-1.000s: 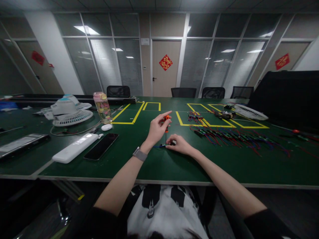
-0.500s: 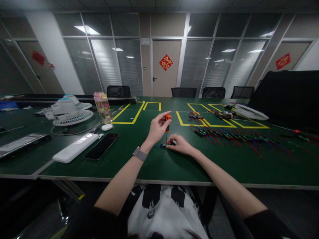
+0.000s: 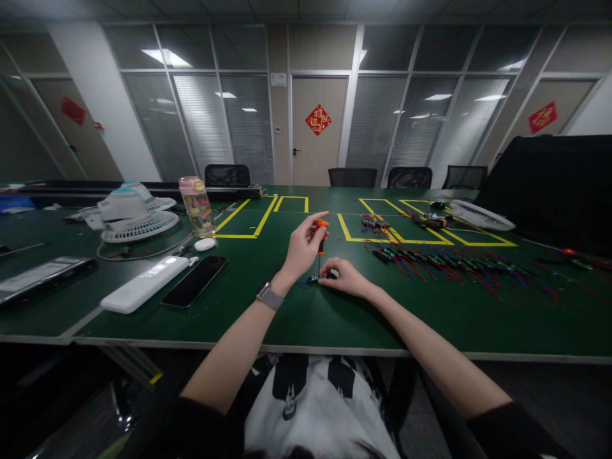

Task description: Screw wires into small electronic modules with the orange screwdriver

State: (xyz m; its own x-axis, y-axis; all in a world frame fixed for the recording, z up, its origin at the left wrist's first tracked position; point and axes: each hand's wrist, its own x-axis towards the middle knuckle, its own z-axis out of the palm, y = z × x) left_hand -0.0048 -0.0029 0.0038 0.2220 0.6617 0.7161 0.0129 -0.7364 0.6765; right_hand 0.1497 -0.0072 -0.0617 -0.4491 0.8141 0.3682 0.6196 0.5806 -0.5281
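Observation:
An orange-and-black screwdriver (image 3: 322, 236) stands nearly upright in the head view, its handle pinched by my left hand (image 3: 304, 242). The shaft points down to a small circuit board (image 3: 313, 279) lying on the green table (image 3: 268, 325). My right hand (image 3: 347, 278) rests on the table and grips the board's right end between thumb and fingers. Thin wires come out of the board's left side. Where the screwdriver tip meets the board is too small to make out.
Several wired circuit boards (image 3: 444, 260) lie in a row to the right. A black phone (image 3: 196, 281), a white power bank (image 3: 146, 285), a bottle (image 3: 198, 207) and fans (image 3: 138, 223) stand left. A black monitor-like shape (image 3: 554, 191) rises at the right.
The left hand has shifted very slightly around the screwdriver handle. The right hand and the circuit board stay in place.

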